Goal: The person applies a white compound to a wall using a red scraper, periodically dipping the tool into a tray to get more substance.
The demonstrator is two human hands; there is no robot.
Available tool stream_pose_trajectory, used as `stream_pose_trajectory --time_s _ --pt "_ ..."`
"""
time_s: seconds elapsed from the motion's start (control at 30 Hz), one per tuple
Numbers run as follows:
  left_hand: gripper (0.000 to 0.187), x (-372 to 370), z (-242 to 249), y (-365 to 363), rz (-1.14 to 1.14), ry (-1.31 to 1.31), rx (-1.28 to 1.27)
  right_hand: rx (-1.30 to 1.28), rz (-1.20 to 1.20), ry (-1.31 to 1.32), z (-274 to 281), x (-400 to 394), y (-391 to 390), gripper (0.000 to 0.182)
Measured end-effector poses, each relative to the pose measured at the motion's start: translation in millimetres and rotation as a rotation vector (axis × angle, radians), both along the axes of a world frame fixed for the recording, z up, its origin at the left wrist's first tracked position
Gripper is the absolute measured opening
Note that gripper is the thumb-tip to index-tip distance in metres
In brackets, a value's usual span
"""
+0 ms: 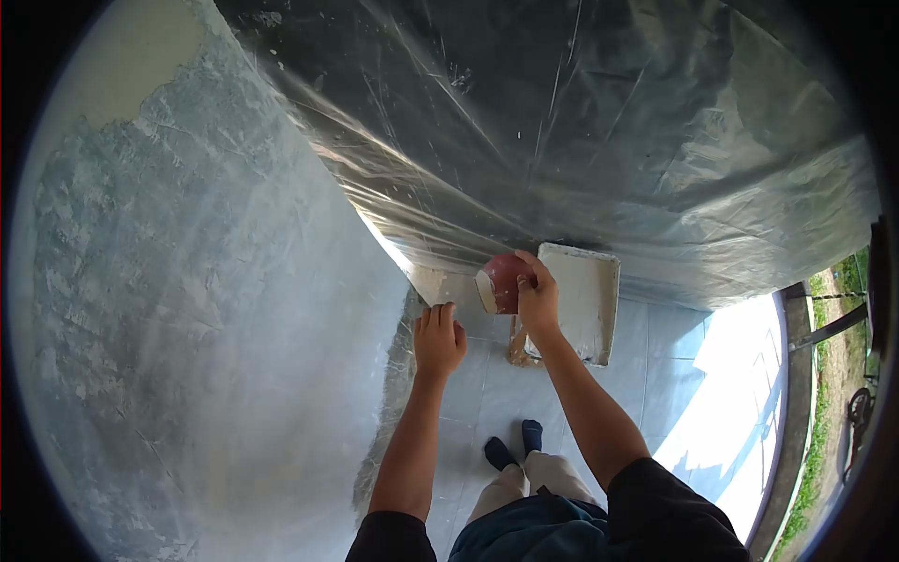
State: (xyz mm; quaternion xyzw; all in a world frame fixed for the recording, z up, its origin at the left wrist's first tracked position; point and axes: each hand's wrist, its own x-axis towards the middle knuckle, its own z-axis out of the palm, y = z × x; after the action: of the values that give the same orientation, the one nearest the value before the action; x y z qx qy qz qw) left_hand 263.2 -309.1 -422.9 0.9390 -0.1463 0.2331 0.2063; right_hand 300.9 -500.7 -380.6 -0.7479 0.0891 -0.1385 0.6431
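Note:
In the middle of the head view, my right hand [538, 298] grips a rounded red tool [506, 281] with a pale edge on its left side. A white tray [582, 304] with whitish material on it lies just behind and right of that hand. To the left, my left hand [438, 342] is near the lower edge of the grey-white coated wall [234, 309], with its fingers curled together. Whether anything is inside those fingers is hidden.
Clear plastic sheeting [562, 140] hangs over a dark surface at the top. Below are the grey tiled floor [449, 403] and my feet in dark socks [515, 445]. Sunlit floor [740, 375], a ledge and grass [815, 440] are at the right.

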Motion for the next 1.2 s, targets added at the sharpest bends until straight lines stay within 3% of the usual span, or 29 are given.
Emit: stream_pose_trajectory --time_s 0.1,0.23,0.43,0.67,0.97,1.03,1.2 --pt "0.033 -4.1 -25.5 -23.4 -0.034 0.100 -0.016 -0.043 -0.058 -0.061 -24.7 -12.9 -23.7 0.042" --pt "0.036 -16.9 -66.1 -53.6 -0.080 0.237 -0.068 0.005 -0.094 0.224 -48.7 -35.4 -59.7 0.038" --pt "0.037 -38.5 -112.8 -94.5 -0.130 0.448 -0.011 -0.194 -0.031 0.258 -108.2 -61.8 -112.3 0.034" --pt "0.038 -58.8 -156.0 -131.8 -0.098 0.611 -0.010 -0.182 -0.018 0.349 -159.7 -82.2 -149.5 0.028" --pt "0.038 -64.9 -233.8 -145.4 0.062 0.815 -0.341 -0.278 0.096 0.435 -204.1 -87.4 -151.9 0.025" --pt "0.039 -63.3 -247.1 -143.9 0.206 0.906 -0.468 -0.406 0.318 0.358 -216.4 -87.4 -148.2 0.025" --pt "0.048 -46.0 -283.0 -133.7 0.383 1.079 -0.710 -0.633 0.510 0.383 -244.6 -76.9 -134.8 0.025"
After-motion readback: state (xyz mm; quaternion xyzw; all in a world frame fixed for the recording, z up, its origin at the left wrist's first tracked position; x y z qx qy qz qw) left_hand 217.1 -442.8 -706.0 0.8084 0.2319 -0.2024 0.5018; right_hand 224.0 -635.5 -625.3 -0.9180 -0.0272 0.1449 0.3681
